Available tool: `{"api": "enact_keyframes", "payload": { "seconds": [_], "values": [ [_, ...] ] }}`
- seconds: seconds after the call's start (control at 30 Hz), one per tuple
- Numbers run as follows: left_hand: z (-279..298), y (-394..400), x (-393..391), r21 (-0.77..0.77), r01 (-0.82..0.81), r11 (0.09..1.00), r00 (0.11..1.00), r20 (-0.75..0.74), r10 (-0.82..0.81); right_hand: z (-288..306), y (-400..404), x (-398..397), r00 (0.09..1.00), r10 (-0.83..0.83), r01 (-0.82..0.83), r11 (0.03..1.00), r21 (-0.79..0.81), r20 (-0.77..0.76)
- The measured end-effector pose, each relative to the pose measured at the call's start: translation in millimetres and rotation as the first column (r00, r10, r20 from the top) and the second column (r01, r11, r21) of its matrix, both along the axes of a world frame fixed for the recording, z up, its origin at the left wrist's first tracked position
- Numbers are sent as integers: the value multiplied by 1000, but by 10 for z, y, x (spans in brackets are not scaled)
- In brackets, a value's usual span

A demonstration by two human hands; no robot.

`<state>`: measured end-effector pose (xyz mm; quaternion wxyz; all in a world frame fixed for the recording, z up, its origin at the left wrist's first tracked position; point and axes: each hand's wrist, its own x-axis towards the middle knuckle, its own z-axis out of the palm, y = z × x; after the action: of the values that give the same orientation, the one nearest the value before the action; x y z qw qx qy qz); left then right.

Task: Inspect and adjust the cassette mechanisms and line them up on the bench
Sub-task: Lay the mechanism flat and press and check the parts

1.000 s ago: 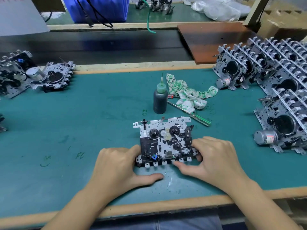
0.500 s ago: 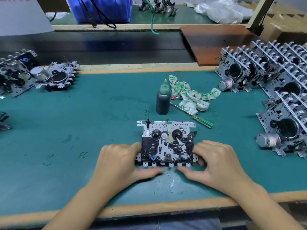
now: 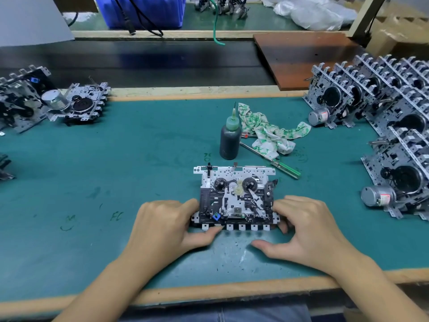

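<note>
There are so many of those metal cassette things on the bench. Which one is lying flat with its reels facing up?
The cassette mechanism between the hands, front centre of the green bench. The row at right stands on edge, motors showing; those at left lie motor side up.

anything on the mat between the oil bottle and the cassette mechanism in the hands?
Nothing solid: in the head view only bare green mat with a faint pen scribble lies between the oil bottle and the cassette mechanism.
</note>
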<state>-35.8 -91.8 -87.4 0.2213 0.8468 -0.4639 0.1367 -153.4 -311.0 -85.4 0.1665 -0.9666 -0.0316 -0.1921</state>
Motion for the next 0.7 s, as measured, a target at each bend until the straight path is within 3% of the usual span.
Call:
{"api": "enact_keyframes", "payload": {
  "seconds": [0.17, 0.37, 0.7],
  "values": [
    [50, -9, -17, 15, 63, 998, 998, -6, -63, -5, -5, 19, 999, -46, 46, 999, -16, 16],
    [16, -110, -125, 17, -192, 981, 981, -9, 192, 6, 9, 7, 1000, -8, 8, 1000, 1, -10],
    [63, -61, -62, -3, -17, 1000, 988, -153, 16, 32, 75, 20, 996, -87, 87, 996, -10, 19]
  ]
}}
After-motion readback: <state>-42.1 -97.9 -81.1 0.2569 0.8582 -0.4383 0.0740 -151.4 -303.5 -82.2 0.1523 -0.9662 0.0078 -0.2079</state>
